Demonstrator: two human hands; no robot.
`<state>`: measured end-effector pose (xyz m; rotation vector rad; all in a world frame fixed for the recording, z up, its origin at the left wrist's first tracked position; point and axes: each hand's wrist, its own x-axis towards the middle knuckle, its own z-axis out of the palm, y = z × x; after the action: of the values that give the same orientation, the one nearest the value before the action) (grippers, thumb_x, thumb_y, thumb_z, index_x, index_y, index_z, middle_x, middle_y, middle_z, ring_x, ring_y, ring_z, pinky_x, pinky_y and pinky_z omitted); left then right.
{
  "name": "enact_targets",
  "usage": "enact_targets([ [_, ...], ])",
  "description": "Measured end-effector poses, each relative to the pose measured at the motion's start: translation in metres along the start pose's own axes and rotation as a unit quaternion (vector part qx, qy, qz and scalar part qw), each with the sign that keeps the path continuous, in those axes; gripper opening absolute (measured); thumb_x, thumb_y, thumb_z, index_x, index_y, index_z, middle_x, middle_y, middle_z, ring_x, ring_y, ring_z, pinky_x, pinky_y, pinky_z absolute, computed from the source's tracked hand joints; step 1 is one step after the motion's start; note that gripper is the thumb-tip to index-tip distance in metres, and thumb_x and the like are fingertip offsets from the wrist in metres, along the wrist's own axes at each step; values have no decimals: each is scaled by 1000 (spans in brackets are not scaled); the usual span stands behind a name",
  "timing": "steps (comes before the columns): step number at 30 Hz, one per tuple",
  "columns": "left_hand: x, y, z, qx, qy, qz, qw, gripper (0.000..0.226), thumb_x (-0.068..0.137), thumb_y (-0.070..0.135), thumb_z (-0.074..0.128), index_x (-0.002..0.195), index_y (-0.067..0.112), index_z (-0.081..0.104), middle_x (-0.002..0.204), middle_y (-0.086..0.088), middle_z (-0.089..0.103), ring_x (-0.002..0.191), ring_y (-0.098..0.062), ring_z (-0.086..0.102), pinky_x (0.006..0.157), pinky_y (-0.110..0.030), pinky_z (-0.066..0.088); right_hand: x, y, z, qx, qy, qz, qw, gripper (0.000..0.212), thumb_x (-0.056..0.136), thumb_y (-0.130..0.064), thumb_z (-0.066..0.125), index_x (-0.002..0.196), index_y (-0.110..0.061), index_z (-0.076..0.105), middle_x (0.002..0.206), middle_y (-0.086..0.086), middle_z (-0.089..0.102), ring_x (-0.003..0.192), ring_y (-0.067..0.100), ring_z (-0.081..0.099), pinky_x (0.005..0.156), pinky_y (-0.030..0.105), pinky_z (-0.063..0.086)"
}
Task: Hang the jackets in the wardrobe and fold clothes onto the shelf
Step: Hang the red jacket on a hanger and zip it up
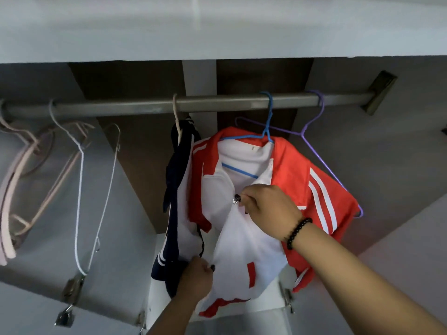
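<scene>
Grey wardrobe [399, 165] interior, seen from below the top panel, with a dark rail [154, 106] running side to side under it. Plenty of bare rail between the left-hand hangers and the middle one; tighter on the right, near the bracket.

Red-and-white jacket [297, 180] hung on a blue hanger [269, 117], front facing out, white stripes down the red sleeve, zip partly closed. Small tag inside the collar, too small to read; no brand or writing legible anywhere. Lower hem hanging just above a white shelf edge [154, 281].

Navy jacket [174, 189] with white stripes, hung close on the left, touching the red one, on a pale hanger [176, 110].

Purple hanger [316, 110] just right of the blue one, bare, partly behind the red sleeve. White wire hanger [79, 189] and pink hangers [14, 180] well to the left, bare, with open room around them.

Right hand [266, 206], beaded bracelet on the wrist, grip pinched on the zip pull [235, 201] at chest height. Left hand [196, 278], grip clenched on the jacket front near the hem, holding the cloth taut.
</scene>
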<state>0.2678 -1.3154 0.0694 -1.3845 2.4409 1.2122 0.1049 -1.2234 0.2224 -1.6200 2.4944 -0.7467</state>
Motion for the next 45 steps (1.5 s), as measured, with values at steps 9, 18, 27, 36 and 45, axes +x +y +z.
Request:
enact_targets([
  [9,-3,97,-51,-114,169,273,940,18,92,24,60,78,29,49,77,8,65,73,-11,60,66,-29,48,2,-5,-5,-95,-12,-2,995,28,97,-24,42,82,-15,63,83,0,67,90,22,54,66,32,40],
  [18,16,78,-45,-47,121,227,965,31,93,24,57,68,27,39,69,9,57,71,-13,56,57,-18,33,7,3,4,-193,67,4,979,12,72,-16,57,61,-19,62,60,0,63,65,26,60,56,29,43],
  [27,28,70,-63,-108,-95,140,980,3,69,16,53,69,19,53,73,-4,55,72,-17,51,68,-26,37,-12,4,35,-221,93,29,970,24,77,-38,54,59,-25,62,58,-7,60,62,19,59,57,31,45],
  [36,13,96,-72,-210,-79,140,964,20,91,-2,50,103,6,64,97,0,72,62,10,62,53,-10,44,19,23,-24,-204,140,301,921,73,88,-55,52,144,-13,33,135,12,46,120,36,46,94,47,39],
  [45,-15,94,-109,-126,145,271,943,32,90,2,60,89,34,60,95,18,66,90,3,62,83,-6,46,1,24,8,-2,4,223,975,17,99,-28,40,105,-13,38,92,19,66,89,41,62,71,42,50],
])
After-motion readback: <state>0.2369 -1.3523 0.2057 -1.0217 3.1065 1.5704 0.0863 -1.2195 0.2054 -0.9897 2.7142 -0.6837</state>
